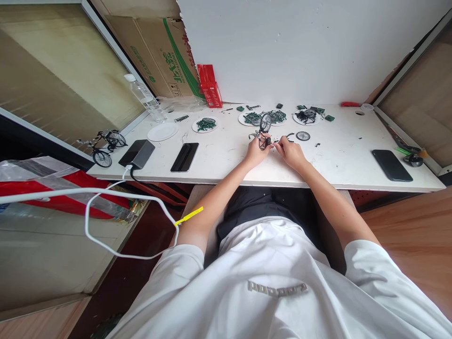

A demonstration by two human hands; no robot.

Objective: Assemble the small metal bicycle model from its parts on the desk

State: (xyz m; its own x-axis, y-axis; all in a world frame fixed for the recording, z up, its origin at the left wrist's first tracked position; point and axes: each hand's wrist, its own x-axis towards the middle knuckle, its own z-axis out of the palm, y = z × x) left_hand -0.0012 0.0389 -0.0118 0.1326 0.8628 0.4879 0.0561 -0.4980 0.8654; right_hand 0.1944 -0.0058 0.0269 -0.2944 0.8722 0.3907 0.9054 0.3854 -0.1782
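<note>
My left hand (257, 151) is closed around a partly built miniature bicycle (265, 123), whose spoked wheel points up and away from me. Close beside it, my right hand (291, 152) is pinched, its fingertips at the bicycle's near end. Whatever those fingertips hold is too small to make out. A loose spoked wheel (302, 136) lies flat just beyond my right hand, and a thin curved black part (290, 136) lies by its fingers.
Several plates of small parts stand at the back, including a left plate (195, 128) and a right plate (295, 120). A complete miniature bicycle (106, 145), a black adapter box (137, 154), a phone (184, 157) and another phone (391, 165) flank the hands. A white cable (85, 221) hangs left.
</note>
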